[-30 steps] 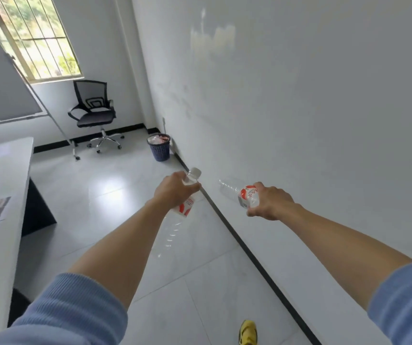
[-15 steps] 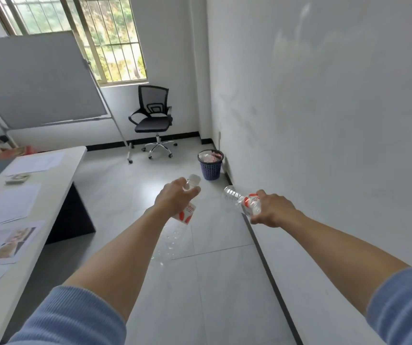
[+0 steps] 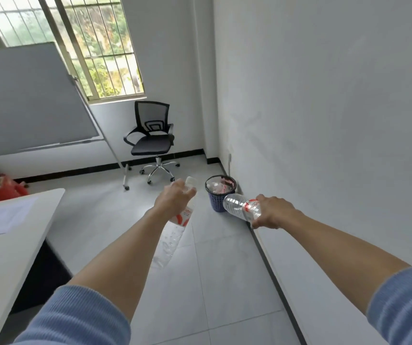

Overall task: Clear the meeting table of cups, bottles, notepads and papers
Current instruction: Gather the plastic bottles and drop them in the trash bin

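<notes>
Fingers of the left hand are clamped round the upper part of the left bottle. It is clear plastic with a red and white label, cap uppermost, body hanging down and tilted over the floor. Fingers of the right hand are clamped round the right bottle. This one is also clear with a red and white label, lies close to level and points its free end left toward the bin. Both bottles are held in the air, well apart from the table.

The bin is blue, stands on the floor against the wall and holds rubbish. Papers lie on the table at the left edge of the view. A black office chair stands under the window, beside a whiteboard.
</notes>
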The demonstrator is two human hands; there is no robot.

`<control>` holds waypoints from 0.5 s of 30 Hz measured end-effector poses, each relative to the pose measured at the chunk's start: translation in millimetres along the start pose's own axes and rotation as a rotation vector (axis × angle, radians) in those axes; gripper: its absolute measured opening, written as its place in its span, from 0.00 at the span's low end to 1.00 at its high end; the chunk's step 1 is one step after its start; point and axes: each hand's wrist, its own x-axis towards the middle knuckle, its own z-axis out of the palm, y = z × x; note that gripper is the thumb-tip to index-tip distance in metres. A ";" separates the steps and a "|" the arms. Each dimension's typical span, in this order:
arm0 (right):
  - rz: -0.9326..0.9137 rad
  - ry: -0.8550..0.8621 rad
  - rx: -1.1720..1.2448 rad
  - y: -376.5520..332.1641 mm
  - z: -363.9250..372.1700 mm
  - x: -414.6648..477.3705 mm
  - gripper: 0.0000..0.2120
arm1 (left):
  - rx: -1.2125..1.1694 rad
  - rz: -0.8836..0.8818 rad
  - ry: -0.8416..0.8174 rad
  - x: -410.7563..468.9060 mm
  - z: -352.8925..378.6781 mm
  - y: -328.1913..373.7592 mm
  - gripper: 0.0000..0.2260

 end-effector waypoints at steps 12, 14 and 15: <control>0.078 -0.125 0.035 20.3 -32.2 349.3 0.35 | -0.086 -0.041 -0.033 362.4 59.9 21.2 0.12; 0.098 -0.152 0.049 26.3 -48.2 403.0 0.35 | -0.074 -0.054 -0.042 414.3 63.7 29.2 0.14; 0.105 -0.151 0.053 28.8 -59.4 435.9 0.35 | -0.072 -0.062 -0.036 444.9 64.0 33.6 0.14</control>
